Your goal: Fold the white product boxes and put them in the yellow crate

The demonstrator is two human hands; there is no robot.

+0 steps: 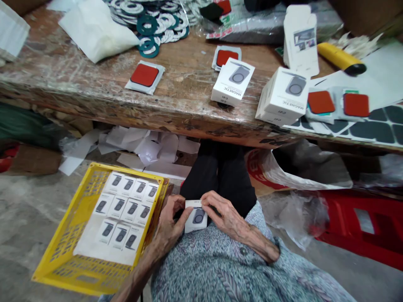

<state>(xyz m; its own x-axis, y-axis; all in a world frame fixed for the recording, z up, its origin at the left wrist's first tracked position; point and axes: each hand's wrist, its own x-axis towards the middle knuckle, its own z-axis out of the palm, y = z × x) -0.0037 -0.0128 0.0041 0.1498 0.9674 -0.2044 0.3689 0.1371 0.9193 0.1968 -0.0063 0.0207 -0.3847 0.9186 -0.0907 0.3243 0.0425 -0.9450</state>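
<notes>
A small white product box [197, 219] with a dark phone-stand picture sits upright in my lap. Its left edge is pinched by my left hand [171, 222], thumb along the front. At the top right corner, my right hand [222, 212] has its fingers closed on the same box, near the flap marked C-01. To my left, a yellow plastic basket [55, 235] holds rows of similar white boxes [119, 207]. On the bench ahead stand more boxes lettered MAGNETIC, one box [234, 79] alone and a stack [283, 94] to its right.
Red square pads [145, 75] on grey wrapping lie on the wooden bench [94, 96]. Behind are white and green rings [147, 25], an unfolded carton [302, 42] and a yellow cutter [341, 58]. Below are paper scraps [147, 144], a plastic-lined bag [305, 167] and a red stool [359, 226].
</notes>
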